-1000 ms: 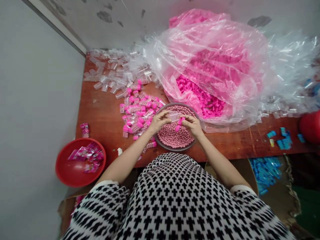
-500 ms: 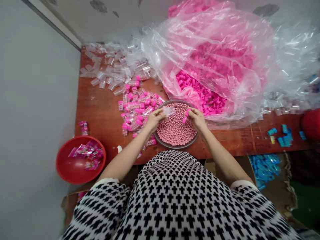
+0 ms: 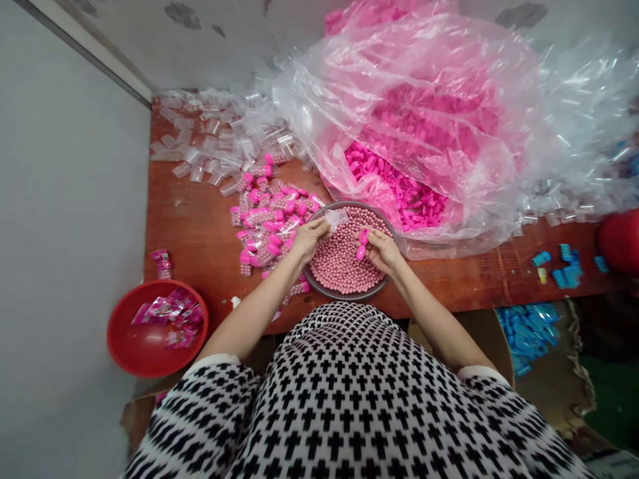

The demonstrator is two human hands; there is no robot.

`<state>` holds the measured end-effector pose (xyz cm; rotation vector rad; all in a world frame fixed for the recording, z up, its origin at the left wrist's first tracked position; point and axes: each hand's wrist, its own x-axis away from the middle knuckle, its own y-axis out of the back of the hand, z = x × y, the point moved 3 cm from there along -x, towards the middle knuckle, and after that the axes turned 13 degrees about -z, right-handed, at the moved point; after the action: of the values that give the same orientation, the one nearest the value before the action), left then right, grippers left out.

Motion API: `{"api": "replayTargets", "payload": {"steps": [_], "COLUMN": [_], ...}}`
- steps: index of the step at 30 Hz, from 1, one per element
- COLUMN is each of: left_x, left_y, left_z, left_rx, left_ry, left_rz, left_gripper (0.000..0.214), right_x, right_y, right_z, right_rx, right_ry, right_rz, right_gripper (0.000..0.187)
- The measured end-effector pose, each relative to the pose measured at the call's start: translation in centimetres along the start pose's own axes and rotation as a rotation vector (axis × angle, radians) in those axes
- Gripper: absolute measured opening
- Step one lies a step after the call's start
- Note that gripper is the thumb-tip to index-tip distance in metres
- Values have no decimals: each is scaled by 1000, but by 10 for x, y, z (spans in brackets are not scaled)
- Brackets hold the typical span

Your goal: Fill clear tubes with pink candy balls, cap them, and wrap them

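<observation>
My left hand (image 3: 310,238) pinches a small clear plastic container (image 3: 336,217) over the left part of a dark bowl (image 3: 327,291). Pink round beads or candies (image 3: 347,256) fill that bowl. Above its right side, my right hand (image 3: 382,250) is closed on a bright pink plastic cap (image 3: 362,245), which shows two rounded lobes. Left of the bowl lies a heap of filled clear containers (image 3: 274,216) with pink caps. Behind it, a large clear bag (image 3: 449,126) lies open with many loose pink caps (image 3: 394,186) inside.
Clear containers (image 3: 210,150) are strewn at the table's back left. A red bowl (image 3: 150,362) with pink packets stands at the left edge. Small blue pieces (image 3: 569,269) and a red object (image 3: 619,239) lie at right. Below the edge, a box holds blue packets (image 3: 530,332).
My right hand has moved slightly left and down, and the pink cap in it has turned so that both lobes show. My left hand keeps the clear container nearly in place.
</observation>
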<state>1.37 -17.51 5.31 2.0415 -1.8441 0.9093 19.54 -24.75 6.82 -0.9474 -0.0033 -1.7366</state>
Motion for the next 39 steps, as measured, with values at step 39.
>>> {"api": "replayTargets", "payload": {"steps": [39], "left_x": [32], "left_y": [-2], "left_z": [37], "left_rx": [-1446], "left_ry": [-770], "left_rz": [319], "left_gripper": [27], "right_x": [32], "right_y": [80], "right_z": [1], "right_rx": [101], "right_ry": [198], "right_rz": [-400], "right_gripper": [34]}}
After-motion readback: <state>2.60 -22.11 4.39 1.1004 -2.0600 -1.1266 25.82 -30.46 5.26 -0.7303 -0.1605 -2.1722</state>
